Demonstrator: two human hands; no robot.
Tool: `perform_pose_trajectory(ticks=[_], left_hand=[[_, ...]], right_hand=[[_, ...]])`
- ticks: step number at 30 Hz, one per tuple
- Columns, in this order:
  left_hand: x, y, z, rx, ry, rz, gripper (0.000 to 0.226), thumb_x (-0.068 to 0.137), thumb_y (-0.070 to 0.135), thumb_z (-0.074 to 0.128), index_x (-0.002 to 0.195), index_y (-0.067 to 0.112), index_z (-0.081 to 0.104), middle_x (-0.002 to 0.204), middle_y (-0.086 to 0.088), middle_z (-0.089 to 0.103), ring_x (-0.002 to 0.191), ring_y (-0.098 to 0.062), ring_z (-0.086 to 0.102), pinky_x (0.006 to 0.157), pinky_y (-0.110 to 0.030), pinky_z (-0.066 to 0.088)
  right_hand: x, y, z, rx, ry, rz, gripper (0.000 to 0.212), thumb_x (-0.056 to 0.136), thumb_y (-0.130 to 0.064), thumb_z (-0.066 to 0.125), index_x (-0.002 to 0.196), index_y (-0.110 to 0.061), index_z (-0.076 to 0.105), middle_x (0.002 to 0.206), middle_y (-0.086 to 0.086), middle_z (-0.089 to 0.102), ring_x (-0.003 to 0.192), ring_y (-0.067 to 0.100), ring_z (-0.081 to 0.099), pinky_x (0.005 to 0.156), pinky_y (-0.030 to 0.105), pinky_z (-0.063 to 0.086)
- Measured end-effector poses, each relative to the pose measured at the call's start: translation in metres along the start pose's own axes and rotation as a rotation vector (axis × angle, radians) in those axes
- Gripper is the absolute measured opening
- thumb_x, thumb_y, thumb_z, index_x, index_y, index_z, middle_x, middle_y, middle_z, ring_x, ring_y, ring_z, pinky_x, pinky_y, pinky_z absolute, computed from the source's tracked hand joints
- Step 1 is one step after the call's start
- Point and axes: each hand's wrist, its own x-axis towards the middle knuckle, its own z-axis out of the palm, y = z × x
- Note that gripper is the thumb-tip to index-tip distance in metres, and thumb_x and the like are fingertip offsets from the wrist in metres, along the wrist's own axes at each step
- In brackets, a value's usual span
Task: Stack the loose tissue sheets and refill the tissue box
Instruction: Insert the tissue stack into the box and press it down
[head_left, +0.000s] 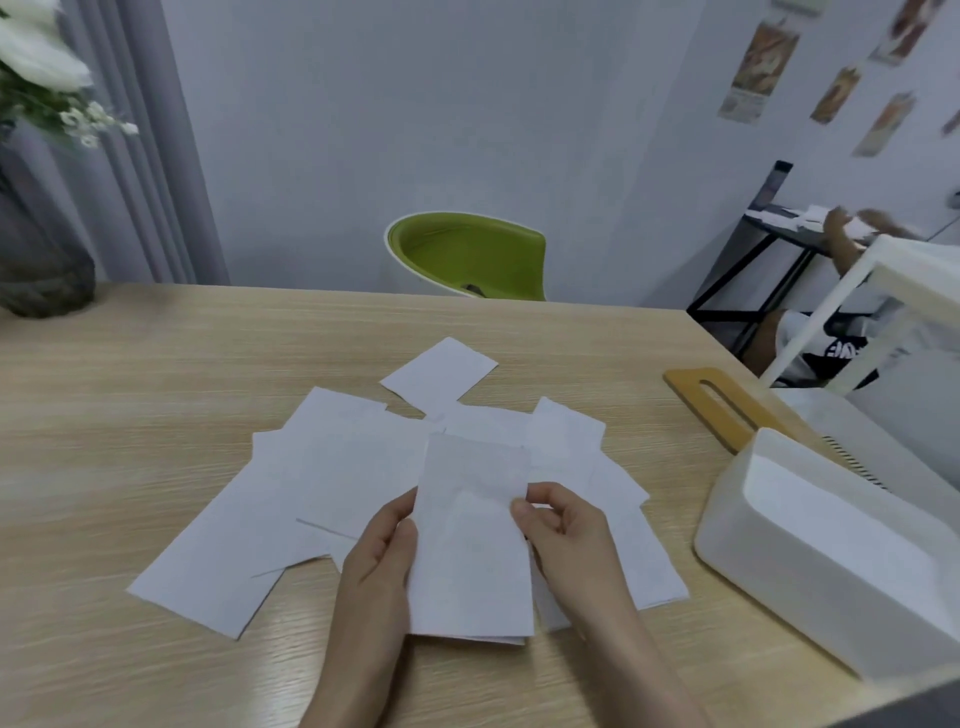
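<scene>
Several loose white tissue sheets (291, 493) lie spread and overlapping on the wooden table (130, 415); one sheet (439, 375) lies apart at the far side. Both hands hold a small stack of tissue sheets (470, 540) just above the pile. My left hand (382, 556) grips its left edge from beneath. My right hand (561, 525) pinches its right edge with thumb on top. The open white tissue box (810, 566) stands to the right, its inside showing white. Its wooden lid (719, 405) with a slot lies behind it on the table.
A dark glass vase (41, 260) with white flowers stands at the table's far left corner. A green chair (467, 254) sits beyond the far edge. A white frame (852, 306) rises behind the box, and another person's arm (844, 244) shows at a black desk at the right.
</scene>
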Motion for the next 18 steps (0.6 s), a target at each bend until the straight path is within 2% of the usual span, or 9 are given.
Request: perform_pose_trajectory(ticks=[3,5,7,8,10,12,13,15,18], left_hand=[[0.003,-0.001,0.005,0.008,-0.004,-0.008,0.029,0.100,0.009,0.045,0.103,0.025,0.069,0.099,0.011,0.075,0.087,-0.003,0.069,0.072,-0.026,0.047],[0.005,-0.002,0.006,0.001,0.006,-0.029,0.030,0.100,0.008,0.045,0.102,0.024,0.070,0.099,0.007,0.075,0.084,-0.005,0.069,0.065,-0.024,0.051],[0.007,-0.004,0.007,-0.027,0.015,-0.054,0.029,0.099,0.008,0.046,0.101,0.023,0.071,0.101,0.002,0.075,0.088,-0.013,0.070,0.066,-0.033,0.057],[0.008,-0.004,0.007,-0.041,0.018,-0.065,0.028,0.099,0.008,0.047,0.102,0.022,0.071,0.103,0.000,0.074,0.094,-0.019,0.070,0.076,-0.044,0.058],[0.009,-0.005,0.008,-0.067,0.032,-0.076,0.027,0.098,0.008,0.048,0.104,0.021,0.071,0.101,0.001,0.075,0.103,-0.028,0.067,0.090,-0.056,0.051],[0.010,-0.005,0.008,-0.096,0.048,-0.081,0.027,0.098,0.007,0.048,0.105,0.019,0.071,0.098,0.002,0.076,0.103,-0.027,0.067,0.089,-0.047,0.051],[0.010,-0.005,0.008,-0.104,0.049,-0.085,0.026,0.098,0.007,0.048,0.105,0.018,0.070,0.098,0.002,0.076,0.103,-0.026,0.067,0.087,-0.043,0.051],[0.009,-0.007,0.007,-0.108,0.045,-0.090,0.026,0.098,0.007,0.048,0.106,0.018,0.071,0.101,0.001,0.075,0.104,-0.026,0.067,0.089,-0.044,0.050],[0.009,-0.010,0.007,-0.107,0.040,-0.099,0.026,0.098,0.008,0.049,0.106,0.020,0.071,0.104,0.000,0.075,0.106,-0.027,0.066,0.095,-0.048,0.049]], right_hand=[[-0.002,-0.002,-0.005,-0.064,0.007,-0.053,0.019,0.093,-0.007,0.057,0.077,-0.013,0.064,0.047,-0.015,0.055,0.044,-0.004,0.048,0.048,0.009,0.034],[-0.002,-0.002,-0.008,-0.139,0.040,-0.084,0.021,0.092,-0.013,0.061,0.072,-0.021,0.065,0.059,-0.016,0.060,0.056,-0.003,0.054,0.058,0.012,0.039],[-0.001,0.000,-0.010,-0.168,0.071,-0.083,0.011,0.090,-0.021,0.063,0.082,-0.025,0.069,0.080,-0.013,0.068,0.071,0.007,0.063,0.070,0.024,0.048],[-0.001,0.002,-0.011,-0.171,0.086,-0.075,0.007,0.090,-0.025,0.064,0.090,-0.028,0.070,0.089,-0.011,0.069,0.077,0.012,0.066,0.076,0.029,0.049],[-0.001,0.004,-0.012,-0.173,0.105,-0.050,0.014,0.091,-0.032,0.062,0.104,-0.033,0.064,0.101,-0.014,0.066,0.086,0.006,0.065,0.080,0.022,0.048],[-0.002,0.005,-0.012,-0.201,0.083,-0.028,0.027,0.094,-0.035,0.055,0.121,-0.036,0.053,0.107,-0.026,0.059,0.091,-0.011,0.057,0.080,0.009,0.040],[-0.003,0.004,-0.011,-0.220,0.067,-0.019,0.032,0.096,-0.036,0.052,0.127,-0.034,0.051,0.112,-0.029,0.055,0.097,-0.013,0.054,0.085,0.009,0.038],[-0.005,0.007,-0.009,-0.280,0.035,-0.014,0.033,0.099,-0.038,0.043,0.129,-0.032,0.054,0.120,-0.028,0.055,0.112,-0.006,0.051,0.097,0.019,0.040],[-0.008,0.010,-0.003,-0.338,-0.008,-0.043,0.035,0.101,-0.039,0.032,0.130,-0.038,0.053,0.117,-0.028,0.060,0.114,-0.005,0.051,0.099,0.025,0.041]])
